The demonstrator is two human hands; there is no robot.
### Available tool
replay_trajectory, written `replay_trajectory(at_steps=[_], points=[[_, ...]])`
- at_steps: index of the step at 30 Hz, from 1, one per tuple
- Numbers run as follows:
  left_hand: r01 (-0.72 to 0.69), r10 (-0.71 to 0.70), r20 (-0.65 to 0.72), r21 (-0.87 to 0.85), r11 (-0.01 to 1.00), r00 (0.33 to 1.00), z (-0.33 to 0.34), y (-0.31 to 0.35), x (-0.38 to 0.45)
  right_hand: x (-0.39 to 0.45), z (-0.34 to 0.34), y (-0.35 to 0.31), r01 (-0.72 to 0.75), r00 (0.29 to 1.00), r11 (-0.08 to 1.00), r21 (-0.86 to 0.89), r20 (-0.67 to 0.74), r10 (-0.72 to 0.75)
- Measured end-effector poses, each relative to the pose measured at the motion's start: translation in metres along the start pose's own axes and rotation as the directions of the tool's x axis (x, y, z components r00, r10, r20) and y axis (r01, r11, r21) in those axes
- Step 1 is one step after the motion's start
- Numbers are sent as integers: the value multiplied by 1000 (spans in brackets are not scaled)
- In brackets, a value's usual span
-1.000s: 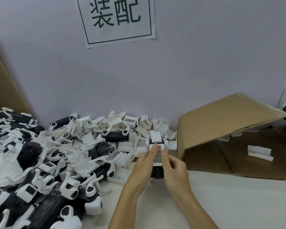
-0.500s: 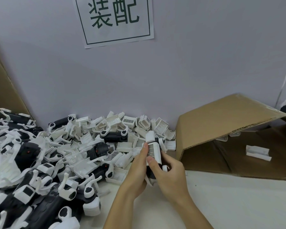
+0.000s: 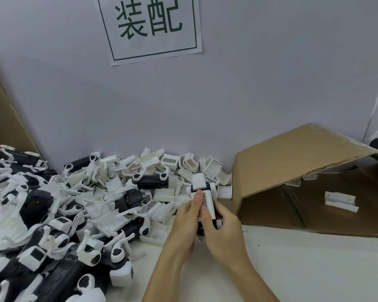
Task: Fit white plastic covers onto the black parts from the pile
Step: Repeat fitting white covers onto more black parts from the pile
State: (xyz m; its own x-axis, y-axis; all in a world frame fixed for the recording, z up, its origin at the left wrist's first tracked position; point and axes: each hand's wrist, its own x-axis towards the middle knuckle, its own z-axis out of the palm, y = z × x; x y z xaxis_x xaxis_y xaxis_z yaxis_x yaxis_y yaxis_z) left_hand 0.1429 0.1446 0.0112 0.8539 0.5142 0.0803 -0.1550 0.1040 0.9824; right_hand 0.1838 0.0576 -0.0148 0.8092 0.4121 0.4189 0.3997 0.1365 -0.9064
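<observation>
Midway through an assembly job, a person holds one black part (image 3: 202,228) upright between both hands at the near edge of the pile (image 3: 92,205), just above the pale worktop (image 3: 303,264). The left hand (image 3: 184,221) wraps the piece from the side, its thumb pressed flat on a white plastic cover (image 3: 208,200) with a fine grille face; the right hand (image 3: 224,232) curls round the lower end, thumb laid against the cover's edge. Both hands have a closed grip on the same assembly, and no fingers are free. A second white cap (image 3: 198,181) sits at the top end of the piece, above the thumbs.

The step in hand looks like seating the grille cover on the black body. Whether it has clicked fully home cannot be told from this angle, since the thumbs hide the seam. The next move probably calls for firm, even thumb pressure along the cover's length, then a check that its edges sit flush before the finished piece is set down.

Loose white covers and black parts lie heaped to the left against the wall. A tipped cardboard box (image 3: 292,166) lies on its side to the right with one white piece (image 3: 340,201) inside, and a printed sign (image 3: 150,27) hangs above.
</observation>
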Motion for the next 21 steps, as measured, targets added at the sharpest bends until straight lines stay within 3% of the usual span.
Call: replay_trajectory(at_steps=[3, 5, 9, 12, 16, 18, 21], points=[[5, -5, -44, -2, 1000, 999, 2, 3, 2, 0, -1, 0, 9, 989, 979, -202, -142, -38], [31, -30, -22, 13, 999, 999, 2, 5, 4, -1, -1, -3, 27, 991, 969, -247, -123, -59], [97, -97, 3, 33, 995, 995, -1, 6, 7, 1, -5, -2, -22, 981, 975, -221, -193, -22], [103, -103, -68, 1, 995, 992, -1, 3, 6, 2, -9, -1, -49, 984, 990, -131, -178, 25], [141, -173, -231, -150, 979, 957, -5, 3, 6, 0, -4, -5, -80, 973, 997, 22, -216, 83], [80, -164, -287, -283, 956, 944, -13, 9, 9, 2, -6, -3, -94, 965, 993, -75, -253, 72], [5, -149, -310, -419, 908, 939, -29, 23, 9, 1, -8, 1, -174, 981, 945, -276, -132, 142]])
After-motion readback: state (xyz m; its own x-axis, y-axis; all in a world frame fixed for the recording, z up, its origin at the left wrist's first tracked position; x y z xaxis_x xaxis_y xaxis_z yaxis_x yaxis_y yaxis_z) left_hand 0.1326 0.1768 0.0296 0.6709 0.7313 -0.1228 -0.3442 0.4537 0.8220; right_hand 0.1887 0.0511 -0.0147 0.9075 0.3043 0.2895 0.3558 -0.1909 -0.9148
